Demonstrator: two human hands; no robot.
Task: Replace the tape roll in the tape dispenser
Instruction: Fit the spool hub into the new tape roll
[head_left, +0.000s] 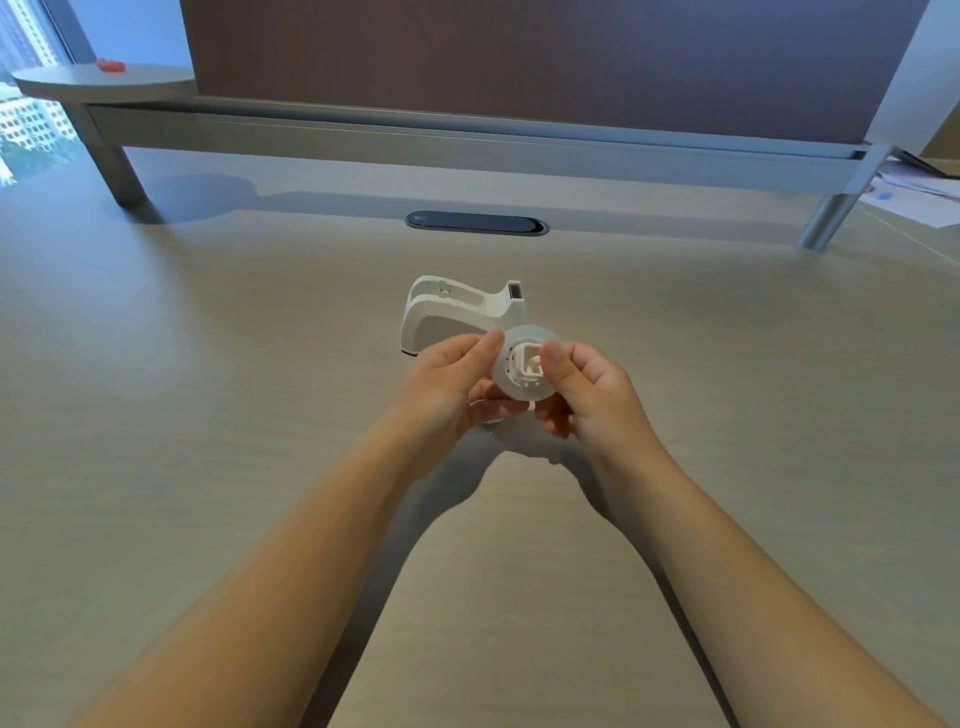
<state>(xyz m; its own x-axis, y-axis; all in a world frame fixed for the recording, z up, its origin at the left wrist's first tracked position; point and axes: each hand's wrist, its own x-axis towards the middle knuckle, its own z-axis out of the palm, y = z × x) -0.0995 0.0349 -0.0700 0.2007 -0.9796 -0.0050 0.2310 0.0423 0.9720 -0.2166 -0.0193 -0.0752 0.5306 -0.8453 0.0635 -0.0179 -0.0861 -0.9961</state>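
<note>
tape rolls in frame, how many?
1. The tape roll is held in both hands, just in front of the empty dispenser. A second roll may be hidden behind the hands.

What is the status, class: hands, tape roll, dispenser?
Both hands, left and right, gripping the tape roll with its white hub. Dispenser on the desk behind, cradle empty. Nothing in the way.

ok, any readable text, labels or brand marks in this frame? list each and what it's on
None readable.
Tape dispenser: no visible marking.
Tape roll and its core: no legible print.
Papers at far right: a blue mark, too small and blurred to read.
</note>
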